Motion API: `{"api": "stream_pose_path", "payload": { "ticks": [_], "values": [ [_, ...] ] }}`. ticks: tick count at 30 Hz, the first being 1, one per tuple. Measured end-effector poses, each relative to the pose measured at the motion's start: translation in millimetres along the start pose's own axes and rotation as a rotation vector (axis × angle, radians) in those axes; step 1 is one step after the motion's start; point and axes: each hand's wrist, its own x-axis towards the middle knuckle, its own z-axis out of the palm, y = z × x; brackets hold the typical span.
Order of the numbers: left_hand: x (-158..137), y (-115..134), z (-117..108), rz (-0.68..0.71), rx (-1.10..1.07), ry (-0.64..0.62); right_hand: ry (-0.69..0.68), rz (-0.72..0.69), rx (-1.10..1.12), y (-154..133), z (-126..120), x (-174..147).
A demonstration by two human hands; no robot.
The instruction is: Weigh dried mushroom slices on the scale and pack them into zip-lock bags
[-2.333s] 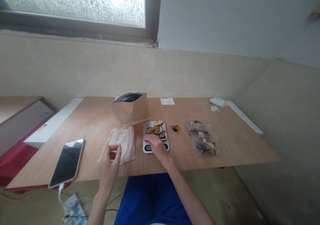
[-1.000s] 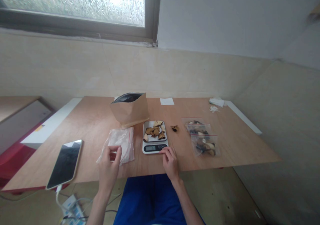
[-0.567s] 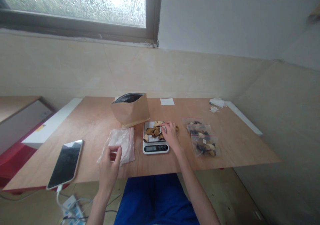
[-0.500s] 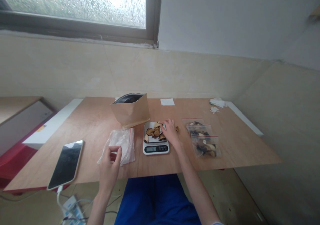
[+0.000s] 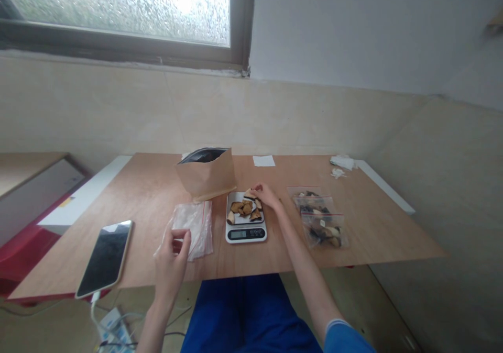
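Scale: one, white, center of the frame, lying flat; display too small to read.
Dried pieces: several, brown and pale, loose on the scale's pan; unbagged at this point.
Right hand: at the pan's upper right corner, fingertips drawn together at a pale piece; whether pinched or merely touched, cannot tell.
Left hand: lower left of center, loosely curled over the near edge of the flat bags; nothing seen held, though whether the fingertips meet cannot be told.
Flat bags: clear, red-striped, stacked left of the scale; by appearance, unfilled.
Filled bags: three, clear, overlapping, right of center; dark and pale pieces inside, so this portion looks done; seals not discernible.
Paper bag: brown, upright, mouth open, just behind the scale's left side; contents hidden.
Phone: left, lower end at the front edge, white cable attached.
Surface: wood; a bare strip separates scale from filled bags, wider wood toward the right edge; the flat bags leave a narrow gap at the scale's left.
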Motion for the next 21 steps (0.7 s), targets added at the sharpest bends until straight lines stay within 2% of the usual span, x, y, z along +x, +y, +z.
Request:
{"api": "stream_pose_path", "payload": {
  "ticks": [5,8,11,17,19,21],
  "values": [
    [-1,-1,3,0.000,-0.027,-0.016,0.321,0.073,0.111,18,-23,-3],
    [-1,-2,4,0.004,-0.020,-0.014,0.420,0.096,0.153,29,-40,-17],
    [0,-2,6,0.021,-0.006,-0.007,0.366,0.060,0.175,36,-46,-46],
    [-2,3,10,0.025,0.015,-0.036,0.111,0.033,0.053,35,-35,-106],
    [-2,3,10,0.030,0.013,-0.039,0.122,-0.015,-0.043,34,-33,-116],
    [-2,3,10,0.033,0.012,-0.039,0.196,-0.063,-0.194,32,-33,-120]
  ]
}}
